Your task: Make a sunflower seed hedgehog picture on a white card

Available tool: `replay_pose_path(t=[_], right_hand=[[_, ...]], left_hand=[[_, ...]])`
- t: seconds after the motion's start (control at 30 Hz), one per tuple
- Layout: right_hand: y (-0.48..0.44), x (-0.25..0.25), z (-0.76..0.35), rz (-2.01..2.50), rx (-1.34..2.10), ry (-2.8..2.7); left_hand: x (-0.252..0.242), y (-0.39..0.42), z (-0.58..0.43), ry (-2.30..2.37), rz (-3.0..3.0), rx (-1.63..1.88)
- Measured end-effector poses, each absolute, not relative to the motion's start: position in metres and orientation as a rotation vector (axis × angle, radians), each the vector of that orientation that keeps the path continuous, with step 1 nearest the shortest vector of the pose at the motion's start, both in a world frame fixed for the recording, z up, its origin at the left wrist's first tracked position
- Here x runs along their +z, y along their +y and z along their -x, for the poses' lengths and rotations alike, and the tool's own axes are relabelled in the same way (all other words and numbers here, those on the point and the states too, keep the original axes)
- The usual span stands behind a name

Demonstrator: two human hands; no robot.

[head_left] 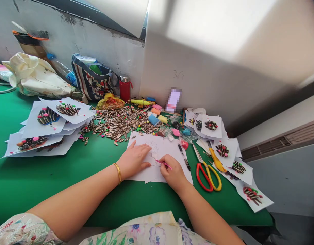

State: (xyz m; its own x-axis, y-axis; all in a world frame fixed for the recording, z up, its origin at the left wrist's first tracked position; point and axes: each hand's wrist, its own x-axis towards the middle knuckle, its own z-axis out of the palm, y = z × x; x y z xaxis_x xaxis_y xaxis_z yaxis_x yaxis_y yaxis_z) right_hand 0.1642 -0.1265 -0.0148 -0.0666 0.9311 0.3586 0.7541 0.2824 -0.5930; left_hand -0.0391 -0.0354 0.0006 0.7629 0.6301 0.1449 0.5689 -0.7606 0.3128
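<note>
White paper sheets (138, 175) lie on the green table, and the top one bears a faint line drawing (153, 147). My left hand (133, 159) rests flat on the left part of the paper, fingers apart, with a gold bracelet at the wrist. In my right hand (172, 173) is a thin pink tool (165, 164), pinched between the fingers, its tip at the paper just below the drawing. A black pen (184, 156) lies on the sheet's right side.
Scissors (206, 173) and a yellow-handled cutter (216, 160) lie right of the paper. Beyond it are sunflower seeds (118, 122) and coloured clay (153, 119). Decorated cards stand in piles at left (67, 127) and right (227, 149). Bags and a red flask (125, 90) line the wall.
</note>
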Motion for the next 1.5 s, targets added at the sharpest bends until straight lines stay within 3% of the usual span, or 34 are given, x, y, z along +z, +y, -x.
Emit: replay_pose_path(t=[0.5,1.5], right_hand=[[-0.128,-0.020,-0.165,1.561,0.126,-2.032],[-0.130,-0.013,-0.167,1.452,0.328,-1.954]], left_hand=[[0.003,-0.036,0.038,0.947,-2.690,0.351],[-0.002,-0.034,0.039,0.941,-2.693,0.362]])
